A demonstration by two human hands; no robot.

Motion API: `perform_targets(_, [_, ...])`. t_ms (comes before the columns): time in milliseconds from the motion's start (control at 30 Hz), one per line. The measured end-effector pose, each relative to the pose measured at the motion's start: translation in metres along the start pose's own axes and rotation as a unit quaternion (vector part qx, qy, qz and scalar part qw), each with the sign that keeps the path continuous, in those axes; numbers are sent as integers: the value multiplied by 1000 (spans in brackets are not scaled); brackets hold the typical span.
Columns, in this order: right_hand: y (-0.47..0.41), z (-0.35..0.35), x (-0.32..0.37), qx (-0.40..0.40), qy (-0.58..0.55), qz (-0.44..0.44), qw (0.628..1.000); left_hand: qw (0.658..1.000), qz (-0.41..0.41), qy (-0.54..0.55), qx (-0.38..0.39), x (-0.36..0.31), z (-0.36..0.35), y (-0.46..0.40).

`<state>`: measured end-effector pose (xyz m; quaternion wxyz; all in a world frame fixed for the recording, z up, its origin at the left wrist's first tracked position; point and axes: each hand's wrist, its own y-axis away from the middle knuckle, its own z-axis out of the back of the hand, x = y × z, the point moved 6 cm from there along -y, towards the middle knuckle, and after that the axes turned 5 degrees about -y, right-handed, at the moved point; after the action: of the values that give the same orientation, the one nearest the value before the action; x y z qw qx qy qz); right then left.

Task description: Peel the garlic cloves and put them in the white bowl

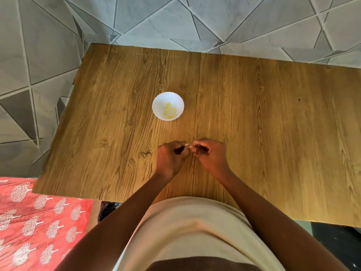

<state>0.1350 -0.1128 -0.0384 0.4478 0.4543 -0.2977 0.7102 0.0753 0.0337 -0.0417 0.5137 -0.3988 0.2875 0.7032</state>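
Note:
A small white bowl (168, 98) with a scalloped rim stands near the middle of the wooden table (254, 124). Several pale yellow peeled garlic cloves (169, 112) lie inside it. Nearer to me, my left hand (170, 159) and my right hand (210, 155) meet just above the table, fingertips together. Both pinch one small pale garlic clove (188, 146) between them. Only a sliver of the clove shows between the fingers; the rest is hidden.
The table's left edge borders a grey tiled floor (39, 65) with triangle patterns. A red cloth (39, 222) with white tree prints lies at the lower left. My beige top (191, 231) fills the bottom centre.

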Motion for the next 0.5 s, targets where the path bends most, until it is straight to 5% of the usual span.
perform_targets(367, [5,-15,0,33,126,121,984,967,221,127,-20,27,-14,18])
perform_targets(500, [5,-16,2,4,69,78,995,967,205,148,-26,21,-9,20])
